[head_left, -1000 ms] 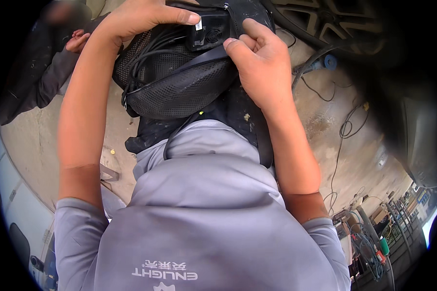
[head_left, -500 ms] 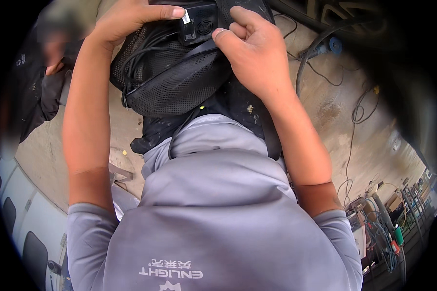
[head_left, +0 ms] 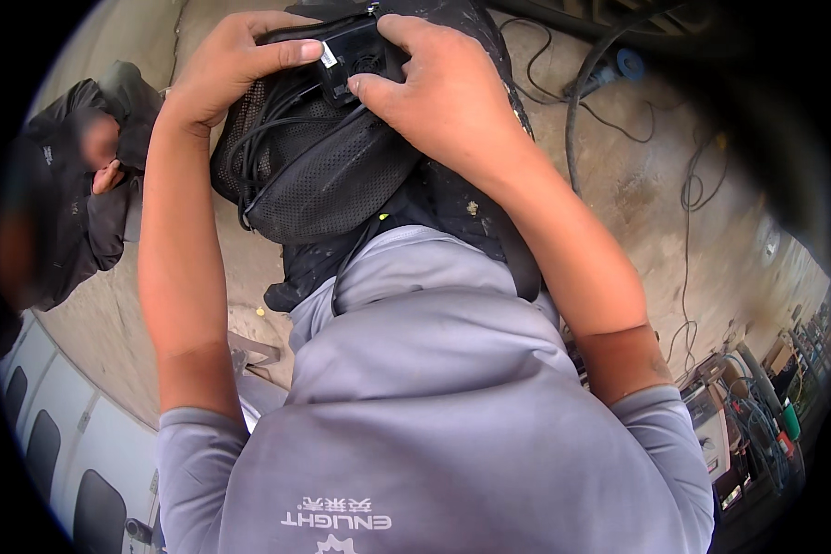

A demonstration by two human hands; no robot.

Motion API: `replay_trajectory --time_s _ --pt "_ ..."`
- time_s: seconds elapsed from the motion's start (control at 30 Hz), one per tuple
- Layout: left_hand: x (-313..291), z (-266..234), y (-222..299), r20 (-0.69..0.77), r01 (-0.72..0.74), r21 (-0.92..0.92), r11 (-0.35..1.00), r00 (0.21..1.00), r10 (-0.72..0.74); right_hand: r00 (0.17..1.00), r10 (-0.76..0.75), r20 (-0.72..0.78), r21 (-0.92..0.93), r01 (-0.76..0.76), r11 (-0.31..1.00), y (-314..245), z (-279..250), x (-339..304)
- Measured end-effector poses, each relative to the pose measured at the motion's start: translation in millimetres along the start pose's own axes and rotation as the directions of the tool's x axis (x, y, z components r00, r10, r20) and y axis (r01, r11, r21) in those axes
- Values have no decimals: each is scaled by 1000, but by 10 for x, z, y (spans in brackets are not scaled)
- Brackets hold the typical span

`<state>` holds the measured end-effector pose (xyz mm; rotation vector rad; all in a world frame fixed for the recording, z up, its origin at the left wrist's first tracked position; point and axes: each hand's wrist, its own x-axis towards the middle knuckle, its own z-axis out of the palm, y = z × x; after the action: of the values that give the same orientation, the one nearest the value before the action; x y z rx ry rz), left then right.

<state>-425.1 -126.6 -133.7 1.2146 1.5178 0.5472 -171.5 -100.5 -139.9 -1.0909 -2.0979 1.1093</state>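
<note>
A small black box [head_left: 343, 51] with a round vent and a white label lies in the opening of a black mesh pouch [head_left: 328, 175]. My left hand [head_left: 235, 65] has its thumb along the box's left edge, beside the label; its other fingers are hidden behind the pouch. My right hand [head_left: 448, 83] grips the box from the right, thumb at its lower edge and index finger near its upper corner. Black cables [head_left: 266, 134] curl in the pouch's left part. At the top of the box is a small shiny metal piece [head_left: 372, 8], too small to name.
Another person [head_left: 83, 194] in dark clothes is low at the left. Cables [head_left: 688, 212] and a blue round-ended tool or plug [head_left: 623, 69] lie on the floor at right. White panels [head_left: 55, 406] stand lower left; equipment and wires [head_left: 757, 415] crowd the lower right.
My right hand has come left and round the box's right side, its thumb now at the lower edge. The box is tilted more, and the whole view has shifted slightly.
</note>
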Motion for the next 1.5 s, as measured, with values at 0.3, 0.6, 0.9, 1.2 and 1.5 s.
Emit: replay_trajectory --time_s 0.3,0.6,0.9,1.2,1.5 --pt "-20 16 47 -16 -5 9 1000 1000 5 999 -21 30 -28 22 999 27 3 9" --pt "-13 43 86 -19 -17 -69 997 1000 15 996 37 76 -5 -37 999 -19 -54 21" --pt "-4 39 97 -21 -16 -54 998 1000 15 993 61 100 -35 -58 998 -18 -76 20" --pt "-49 94 192 -70 19 -54 998 997 -23 989 101 105 116 -113 987 -70 -175 53" --pt "-161 177 471 -96 -4 218 976 995 26 974 227 11 199 -224 954 491 -279 443"
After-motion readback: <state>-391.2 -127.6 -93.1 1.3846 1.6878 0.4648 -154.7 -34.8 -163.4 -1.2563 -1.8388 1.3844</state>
